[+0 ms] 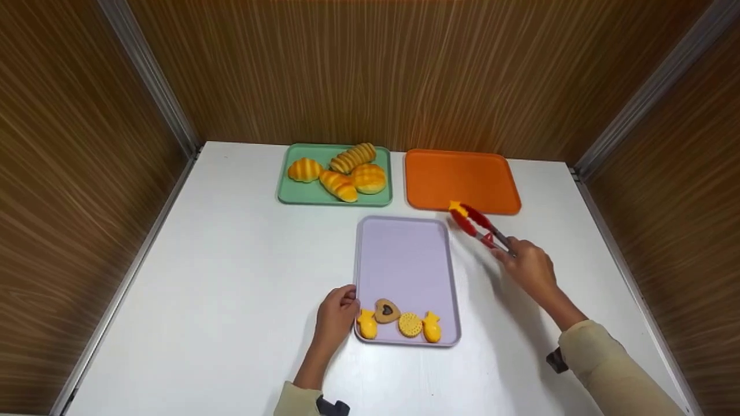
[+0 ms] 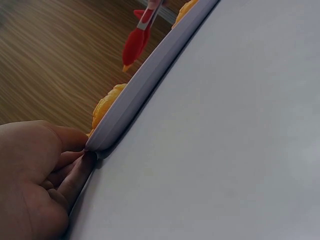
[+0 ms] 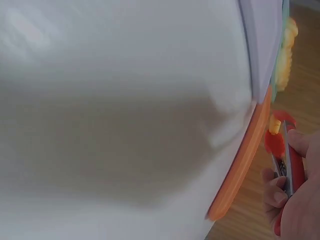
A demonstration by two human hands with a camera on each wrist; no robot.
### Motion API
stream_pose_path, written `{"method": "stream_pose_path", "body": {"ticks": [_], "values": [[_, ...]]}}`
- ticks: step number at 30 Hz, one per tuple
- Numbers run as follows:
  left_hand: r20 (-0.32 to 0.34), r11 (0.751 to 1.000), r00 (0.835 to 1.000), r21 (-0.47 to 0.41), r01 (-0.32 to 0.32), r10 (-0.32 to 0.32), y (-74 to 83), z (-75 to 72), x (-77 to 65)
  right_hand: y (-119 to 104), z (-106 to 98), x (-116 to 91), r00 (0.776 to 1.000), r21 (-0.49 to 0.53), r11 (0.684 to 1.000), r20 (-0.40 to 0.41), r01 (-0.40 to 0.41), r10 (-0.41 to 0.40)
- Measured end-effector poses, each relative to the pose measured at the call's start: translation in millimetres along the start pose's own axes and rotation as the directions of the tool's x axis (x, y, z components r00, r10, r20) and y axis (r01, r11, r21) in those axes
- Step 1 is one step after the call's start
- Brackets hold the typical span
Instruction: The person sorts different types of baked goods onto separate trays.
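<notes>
My right hand [image 1: 527,267] grips red-tipped tongs [image 1: 477,225], which pinch a small yellow piece [image 1: 457,207] over the near edge of the orange tray [image 1: 462,182]. In the right wrist view the yellow piece [image 3: 274,125] shows between the red tips. My left hand [image 1: 336,316] holds the left edge of the lilac tray [image 1: 404,254], thumb and fingers at its rim [image 2: 120,112]. Along that tray's near end lie two yellow pineapple-shaped pieces [image 1: 367,325], a heart-shaped cookie [image 1: 387,311] and a round yellow biscuit [image 1: 410,325].
A green tray [image 1: 295,195] at the back holds several bread pieces, among them a croissant-like roll [image 1: 339,185] and a round bun [image 1: 369,178]. Wood-grain walls [image 1: 370,69] enclose the white table [image 1: 231,260] at the back and both sides.
</notes>
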State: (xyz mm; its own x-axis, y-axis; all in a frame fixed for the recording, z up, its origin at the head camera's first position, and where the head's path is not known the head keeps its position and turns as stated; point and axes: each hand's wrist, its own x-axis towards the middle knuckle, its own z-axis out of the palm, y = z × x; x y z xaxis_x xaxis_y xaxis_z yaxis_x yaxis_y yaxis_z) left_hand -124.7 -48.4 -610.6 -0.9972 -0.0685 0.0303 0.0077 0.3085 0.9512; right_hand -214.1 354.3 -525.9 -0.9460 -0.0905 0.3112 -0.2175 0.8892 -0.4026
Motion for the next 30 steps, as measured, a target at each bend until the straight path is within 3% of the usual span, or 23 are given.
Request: {"method": "stream_pose_path", "body": {"ticks": [9,15,20,30], "values": [[0.001,1.0,1.0,-0.012,0.015,-0.015,-1.2,-0.4,-0.2,35,-8,17,0.978,0.025,0.978,0.012,-0.208,0.208],[-0.001,1.0,1.0,-0.015,0.025,-0.025,-0.7,-0.1,-0.8,52,-8,23,0.955,0.006,0.955,-0.005,-0.297,0.297],[-0.007,1.0,1.0,-0.01,0.019,-0.019,-0.4,-0.8,-0.7,57,-5,25,0.942,0.0,0.942,-0.017,-0.336,0.336],[-0.021,1.0,1.0,0.013,-0.001,0.002,0.7,-0.6,-0.5,51,-3,24,0.942,0.008,0.944,-0.053,-0.331,0.331]]}}
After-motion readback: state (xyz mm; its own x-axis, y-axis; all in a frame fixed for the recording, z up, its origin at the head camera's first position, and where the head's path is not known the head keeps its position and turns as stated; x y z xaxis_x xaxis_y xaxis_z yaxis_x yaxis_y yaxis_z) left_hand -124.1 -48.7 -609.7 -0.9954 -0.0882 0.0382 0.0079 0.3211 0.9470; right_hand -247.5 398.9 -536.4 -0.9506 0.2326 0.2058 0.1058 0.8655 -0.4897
